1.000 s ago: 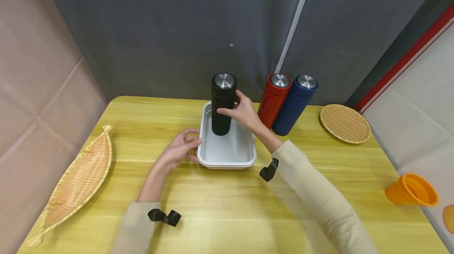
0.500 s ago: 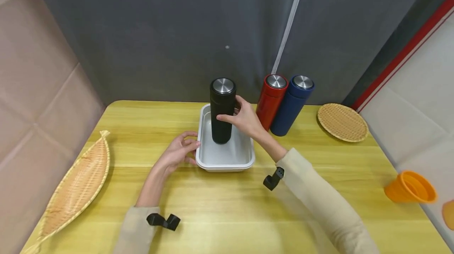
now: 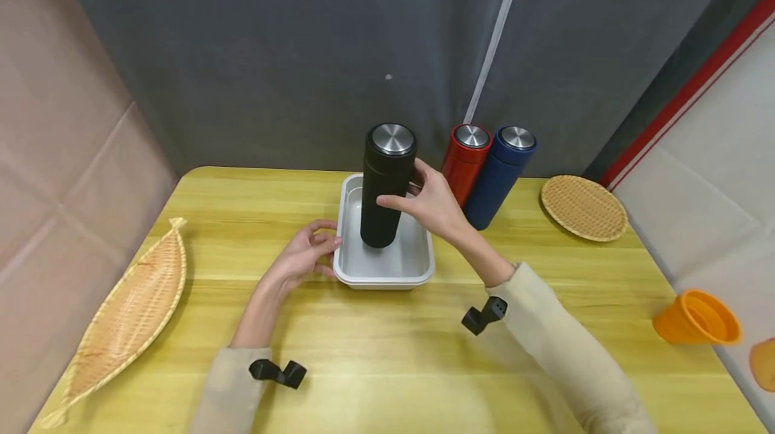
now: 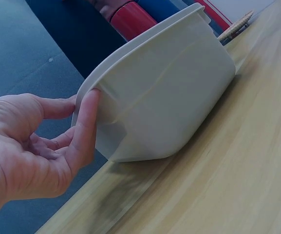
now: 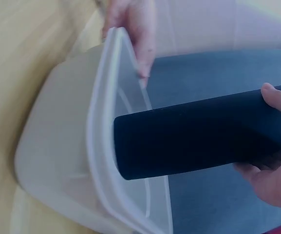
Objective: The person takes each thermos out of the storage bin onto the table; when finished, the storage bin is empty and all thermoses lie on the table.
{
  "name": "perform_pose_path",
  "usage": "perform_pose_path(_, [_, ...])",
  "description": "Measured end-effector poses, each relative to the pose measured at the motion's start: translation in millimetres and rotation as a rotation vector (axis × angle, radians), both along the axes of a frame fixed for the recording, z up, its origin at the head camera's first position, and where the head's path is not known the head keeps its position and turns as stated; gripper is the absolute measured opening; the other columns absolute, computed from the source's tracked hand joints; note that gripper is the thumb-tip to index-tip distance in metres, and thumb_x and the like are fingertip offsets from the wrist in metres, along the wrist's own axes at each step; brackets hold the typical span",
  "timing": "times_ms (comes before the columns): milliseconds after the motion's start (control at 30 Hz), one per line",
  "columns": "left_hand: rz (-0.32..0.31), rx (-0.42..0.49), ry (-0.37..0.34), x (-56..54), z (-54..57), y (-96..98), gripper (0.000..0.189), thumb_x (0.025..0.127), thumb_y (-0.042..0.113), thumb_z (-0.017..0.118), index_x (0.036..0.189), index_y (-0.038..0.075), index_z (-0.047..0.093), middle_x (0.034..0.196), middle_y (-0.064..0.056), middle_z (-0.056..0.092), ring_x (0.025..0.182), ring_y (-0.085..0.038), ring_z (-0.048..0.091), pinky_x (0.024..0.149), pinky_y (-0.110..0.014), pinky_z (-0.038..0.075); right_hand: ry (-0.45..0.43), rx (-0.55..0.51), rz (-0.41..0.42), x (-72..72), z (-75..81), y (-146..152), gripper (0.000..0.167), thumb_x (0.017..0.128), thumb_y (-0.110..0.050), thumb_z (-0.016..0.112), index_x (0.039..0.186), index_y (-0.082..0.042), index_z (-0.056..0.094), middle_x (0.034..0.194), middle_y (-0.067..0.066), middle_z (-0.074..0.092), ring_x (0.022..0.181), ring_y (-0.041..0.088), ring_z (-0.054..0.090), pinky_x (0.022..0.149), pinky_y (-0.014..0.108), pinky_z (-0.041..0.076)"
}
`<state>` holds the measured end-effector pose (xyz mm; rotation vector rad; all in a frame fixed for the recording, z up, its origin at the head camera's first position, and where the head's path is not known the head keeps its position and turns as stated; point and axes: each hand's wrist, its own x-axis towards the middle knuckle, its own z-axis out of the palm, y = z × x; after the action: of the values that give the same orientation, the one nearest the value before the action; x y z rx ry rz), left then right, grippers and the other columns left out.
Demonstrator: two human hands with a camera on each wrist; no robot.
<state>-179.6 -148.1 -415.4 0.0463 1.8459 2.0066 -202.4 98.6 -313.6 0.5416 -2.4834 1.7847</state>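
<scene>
A black thermos bottle (image 3: 387, 185) with a silver lid top is over the white rectangular container (image 3: 384, 272). My right hand (image 3: 436, 202) grips it from the right side, thumb across the front. In the right wrist view the base of the black bottle (image 5: 194, 136) is near the level of the container's rim (image 5: 99, 126), tilted in that view. My left hand (image 3: 305, 252) holds the left rim of the container. The left wrist view shows finger and thumb of my left hand (image 4: 43, 136) pinching that rim, and the container (image 4: 164, 97) stands on the table.
A red thermos bottle (image 3: 463, 168) and a blue thermos bottle (image 3: 499, 178) stand side by side behind my right hand. A round woven tray (image 3: 584, 208) lies to the right, near an orange cup (image 3: 696, 317). At left lies a long woven basket (image 3: 130, 316) on the wooden table (image 3: 375, 367).
The black bottle first came nearer to me, then shifted up and slightly right in my right hand, its top leaning right. My left hand keeps its hold on the container's rim.
</scene>
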Motion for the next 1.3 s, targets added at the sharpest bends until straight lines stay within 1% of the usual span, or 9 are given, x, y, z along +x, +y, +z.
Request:
perform_pose_path(300, [0.003,-0.012,-0.005,0.3,1.6,1.5,0.048,0.097,0.006,0.057,0.139,0.000,0.034,0.122,-0.032,0.050,0.077,-0.023,0.057,0.054,-0.029,0.059,-0.017,-0.051,-0.019,15.8,20.6,15,0.057,0.078,-0.014,0.082,0.129,-0.008,0.056,0.118,0.007,0.063,0.107,0.020,0.059,0.096,0.034,0.051])
perform_pose_path(367, [0.003,-0.009,-0.003,-0.6,2.3,2.4,0.047,0.097,0.006,0.056,0.138,0.000,0.034,0.122,-0.032,0.050,0.076,-0.023,0.058,0.053,-0.029,0.058,-0.016,-0.054,-0.028,18.8,24.2,20,0.057,0.078,-0.014,0.082,0.128,-0.008,0.057,0.116,0.007,0.063,0.100,0.021,0.059,0.091,0.029,0.053])
perform_pose_path(467, [-0.008,-0.005,0.007,-2.6,2.0,3.5,0.047,0.097,0.007,0.056,0.138,0.000,0.034,0.121,-0.032,0.051,0.075,-0.022,0.058,0.054,-0.030,0.059,-0.008,-0.060,-0.053,22.8,28.2,29,0.057,0.077,-0.012,0.082,0.128,-0.006,0.056,0.114,0.009,0.064,0.096,0.022,0.061,0.087,0.027,0.054])
perform_pose_path(533, [-0.010,-0.007,0.009,-3.1,1.7,3.6,0.047,0.097,0.007,0.057,0.138,0.000,0.034,0.121,-0.032,0.051,0.075,-0.022,0.058,0.054,-0.031,0.059,-0.008,-0.061,-0.070,25.2,30.1,35,0.057,0.077,-0.012,0.082,0.127,-0.006,0.056,0.114,0.010,0.064,0.095,0.022,0.062,0.085,0.026,0.054])
perform_pose_path(600, [-0.009,-0.015,0.012,-2.9,0.9,2.4,0.048,0.097,0.007,0.057,0.138,0.000,0.034,0.121,-0.032,0.051,0.076,-0.023,0.058,0.056,-0.031,0.059,-0.011,-0.075,-0.074,26.6,31.8,40,0.057,0.077,-0.009,0.082,0.128,-0.004,0.055,0.116,0.011,0.063,0.100,0.022,0.063,0.089,0.029,0.054])
perform_pose_path(833, [-0.015,-0.011,0.021,-1.3,-2.7,-2.0,0.048,0.097,0.007,0.057,0.138,-0.001,0.034,0.117,-0.031,0.053,0.076,-0.023,0.059,0.059,-0.037,0.060,-0.009,-0.112,-0.088,29.8,37.0,56,0.056,0.078,-0.008,0.080,0.127,-0.001,0.055,0.115,0.014,0.062,0.100,0.023,0.061,0.091,0.027,0.053])
perform_pose_path(933, [-0.013,0.004,0.015,-1.3,-3.4,-2.1,0.046,0.097,0.006,0.057,0.137,-0.001,0.034,0.116,-0.030,0.054,0.076,-0.022,0.060,0.059,-0.037,0.060,0.002,-0.103,-0.104,31.4,38.4,63,0.055,0.078,-0.009,0.080,0.127,-0.001,0.055,0.115,0.013,0.062,0.100,0.022,0.060,0.091,0.026,0.053])
perform_pose_path(1133, [-0.011,0.012,0.010,-2.0,-3.5,-1.3,0.046,0.097,0.006,0.057,0.137,-0.001,0.034,0.115,-0.029,0.054,0.075,-0.021,0.059,0.058,-0.036,0.060,0.009,-0.083,-0.095,34.8,38.3,75,0.054,0.079,-0.009,0.080,0.127,-0.001,0.055,0.116,0.014,0.061,0.104,0.022,0.060,0.091,0.025,0.052])
perform_pose_path(1300, [-0.006,0.018,0.012,-2.3,-3.9,-2.0,0.047,0.097,0.006,0.057,0.137,-0.002,0.034,0.111,-0.026,0.056,0.074,-0.020,0.060,0.056,-0.034,0.060,-0.003,-0.044,-0.132,38.9,37.8,84,0.055,0.080,-0.011,0.080,0.127,-0.002,0.054,0.116,0.011,0.060,0.105,0.021,0.059,0.092,0.023,0.051])
